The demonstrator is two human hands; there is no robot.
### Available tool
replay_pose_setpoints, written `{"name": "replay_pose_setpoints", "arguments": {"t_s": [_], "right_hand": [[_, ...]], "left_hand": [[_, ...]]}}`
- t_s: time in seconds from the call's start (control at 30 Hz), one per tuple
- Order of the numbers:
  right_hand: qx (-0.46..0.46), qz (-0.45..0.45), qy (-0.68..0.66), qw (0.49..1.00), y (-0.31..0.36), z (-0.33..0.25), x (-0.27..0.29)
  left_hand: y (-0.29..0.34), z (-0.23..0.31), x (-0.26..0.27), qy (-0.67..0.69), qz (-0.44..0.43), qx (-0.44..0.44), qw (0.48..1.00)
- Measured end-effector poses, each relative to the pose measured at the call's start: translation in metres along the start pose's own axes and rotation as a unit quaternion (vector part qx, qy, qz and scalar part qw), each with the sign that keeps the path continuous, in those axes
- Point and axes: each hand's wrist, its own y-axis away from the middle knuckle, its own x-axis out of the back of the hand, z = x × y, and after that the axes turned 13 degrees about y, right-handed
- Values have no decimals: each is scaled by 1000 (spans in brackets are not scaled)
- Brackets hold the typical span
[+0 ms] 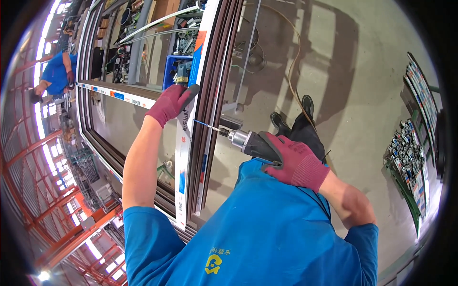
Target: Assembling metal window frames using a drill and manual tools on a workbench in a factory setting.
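My right hand [298,162], in a maroon glove with dark grips, is closed around a power drill [250,143] with a silver collar. Its long thin bit [207,125] points left, and the tip meets the side of a brown window frame [217,71]. White protective film [182,157] with coloured print covers the frame's upper face. My left hand [172,102], gloved the same way, grips the frame where a crossbar [126,97] joins it. Some of its fingers are hidden behind the profile. A dark cord hangs below the drill along my blue shirt.
Beyond the frame, a blue bin [172,71] and trays of metal hardware [187,40] sit on a shelf. A hose [296,52] runs across the floor near my feet. Stacked profiles [408,152] stand at far right. Another person [58,74] in blue works at far left.
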Motion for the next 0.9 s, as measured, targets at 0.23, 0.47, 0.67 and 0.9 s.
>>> {"name": "replay_pose_setpoints", "arguments": {"t_s": [0.23, 0.47, 0.67, 0.9], "right_hand": [[-9, -22, -2, 1000, -1, -3, 3], [-12, -22, 6, 1000, -1, -4, 4], [-18, -22, -5, 1000, -1, -4, 4], [-4, -6, -5, 1000, 0, -4, 5]], "left_hand": [[1, 4, 2, -13, -29, 13, 999], [0, -17, -3, -10, -1, -35, 999], [-2, -22, -5, -10, 4, -44, 999], [0, -17, -4, -19, -4, -12, 1000]]}}
